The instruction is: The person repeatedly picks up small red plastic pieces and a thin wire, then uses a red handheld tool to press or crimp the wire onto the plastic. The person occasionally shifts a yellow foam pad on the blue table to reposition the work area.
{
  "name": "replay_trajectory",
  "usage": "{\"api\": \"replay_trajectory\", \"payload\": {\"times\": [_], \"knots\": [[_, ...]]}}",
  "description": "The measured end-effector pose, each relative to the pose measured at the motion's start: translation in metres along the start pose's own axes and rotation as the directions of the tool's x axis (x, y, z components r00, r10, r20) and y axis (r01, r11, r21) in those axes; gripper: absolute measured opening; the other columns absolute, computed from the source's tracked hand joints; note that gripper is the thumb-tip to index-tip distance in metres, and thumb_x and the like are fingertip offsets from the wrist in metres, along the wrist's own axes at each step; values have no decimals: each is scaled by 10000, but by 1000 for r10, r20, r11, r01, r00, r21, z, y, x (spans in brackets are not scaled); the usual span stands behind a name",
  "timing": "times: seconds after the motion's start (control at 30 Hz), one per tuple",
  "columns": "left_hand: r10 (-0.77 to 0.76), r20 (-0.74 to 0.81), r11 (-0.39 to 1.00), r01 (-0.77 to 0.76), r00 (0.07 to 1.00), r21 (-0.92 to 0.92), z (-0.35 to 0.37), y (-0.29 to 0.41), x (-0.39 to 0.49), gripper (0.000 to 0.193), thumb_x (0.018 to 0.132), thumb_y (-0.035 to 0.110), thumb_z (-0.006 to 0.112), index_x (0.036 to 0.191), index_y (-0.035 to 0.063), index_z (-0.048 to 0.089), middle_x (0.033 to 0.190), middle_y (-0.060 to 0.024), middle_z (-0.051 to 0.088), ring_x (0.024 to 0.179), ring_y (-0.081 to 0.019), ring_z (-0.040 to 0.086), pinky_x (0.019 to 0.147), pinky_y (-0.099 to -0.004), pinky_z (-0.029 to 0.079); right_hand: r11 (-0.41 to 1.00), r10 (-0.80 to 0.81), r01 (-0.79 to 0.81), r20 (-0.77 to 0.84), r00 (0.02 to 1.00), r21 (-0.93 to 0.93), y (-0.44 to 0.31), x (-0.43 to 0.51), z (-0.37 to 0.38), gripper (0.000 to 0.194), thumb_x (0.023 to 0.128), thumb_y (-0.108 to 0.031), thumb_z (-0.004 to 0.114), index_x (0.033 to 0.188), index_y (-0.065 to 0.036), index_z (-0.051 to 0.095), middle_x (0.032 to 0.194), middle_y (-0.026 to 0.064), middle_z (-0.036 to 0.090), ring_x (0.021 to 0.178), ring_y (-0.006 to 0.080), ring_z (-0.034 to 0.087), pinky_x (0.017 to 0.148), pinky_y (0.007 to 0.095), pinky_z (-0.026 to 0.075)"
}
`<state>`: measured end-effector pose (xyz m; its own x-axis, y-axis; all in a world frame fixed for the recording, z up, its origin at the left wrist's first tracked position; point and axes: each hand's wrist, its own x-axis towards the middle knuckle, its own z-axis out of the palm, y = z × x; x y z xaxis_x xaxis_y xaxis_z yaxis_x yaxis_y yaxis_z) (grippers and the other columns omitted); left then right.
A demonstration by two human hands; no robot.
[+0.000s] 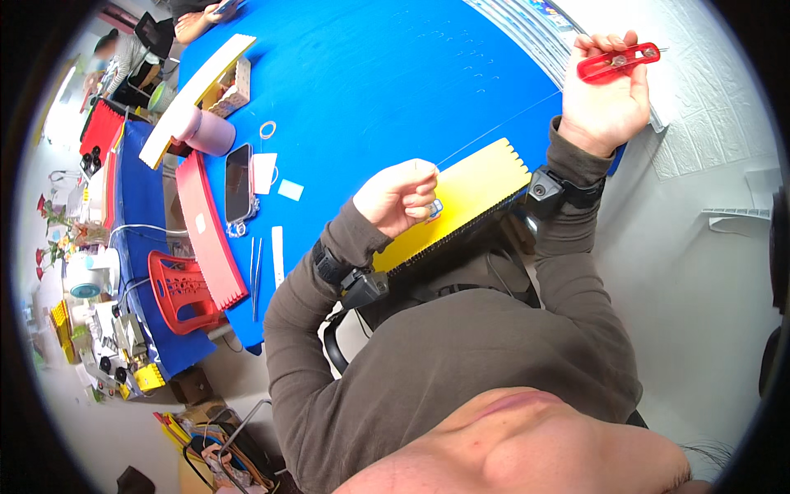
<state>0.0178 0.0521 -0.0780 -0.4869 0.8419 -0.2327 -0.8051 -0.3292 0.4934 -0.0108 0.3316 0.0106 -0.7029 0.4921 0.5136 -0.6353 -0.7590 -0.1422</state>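
Observation:
My right hand [608,99] is raised past the blue tabletop's right edge, palm up, with its fingers and thumb around a small red handheld tool [619,62] with metal screws and a thin metal tip. My left hand [401,197] is closed, thumb and forefinger pinching a thin clear line [494,130] that runs taut toward my right hand; its far end is hard to see. Beneath my left hand a yellow notched foam board [466,191] lies along the near table edge. Several tiny hooks [472,52] with fine strands lie on the blue tabletop [364,105].
Left on the table are a smartphone [239,185], metal tweezers [255,278], a white strip [278,253], a tape ring [267,129], a pink jar [212,131] and a red notched board [210,231]. A red chair [179,296] stands beyond. Another person's arm [192,26] rests at the far edge.

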Motion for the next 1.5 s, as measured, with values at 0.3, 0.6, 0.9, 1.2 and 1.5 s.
{"api": "replay_trajectory", "payload": {"times": [0.3,0.6,0.9,1.2,1.5], "knots": [[302,-146,687,-109,942,719,-9,22,-9,84,906,154,609,865,82,596,755,3,577,584,-57,484,521,-195,382,905,253,-253,-46,966,-340,-8,-7,-43,338,1013,-208,393,1253,23,446,1024,98,539,967,188,512,908,347,414],[458,-198,60,192,867,979,-38,55,-18,144,887,131,611,797,35,554,701,0,566,628,-71,542,561,-216,441,-206,676,-189,-279,682,-960,-18,-25,-114,306,953,-210,572,1183,-9,568,1001,50,615,946,122,561,867,261,451],[473,-149,205,56,869,977,-20,75,-44,158,912,171,617,846,46,547,749,7,555,681,-61,533,607,-198,447,-668,699,544,-176,693,-508,-30,-4,-91,216,926,-72,503,1121,16,474,992,275,521,877,426,537,784,449,454],[455,-62,356,-118,889,927,19,67,-58,161,920,221,624,875,85,551,749,23,540,670,-44,501,564,-178,384,272,881,343,376,287,-899,79,-37,35,143,874,-95,637,973,9,633,861,113,632,763,194,628,692,271,505],[513,-40,383,-187,857,905,25,65,-64,148,919,156,616,852,64,522,761,21,529,689,-40,478,618,-194,424,165,974,313,204,96,-935,103,-40,59,113,823,-78,701,874,-3,635,765,79,586,675,156,570,611,251,458]]}}
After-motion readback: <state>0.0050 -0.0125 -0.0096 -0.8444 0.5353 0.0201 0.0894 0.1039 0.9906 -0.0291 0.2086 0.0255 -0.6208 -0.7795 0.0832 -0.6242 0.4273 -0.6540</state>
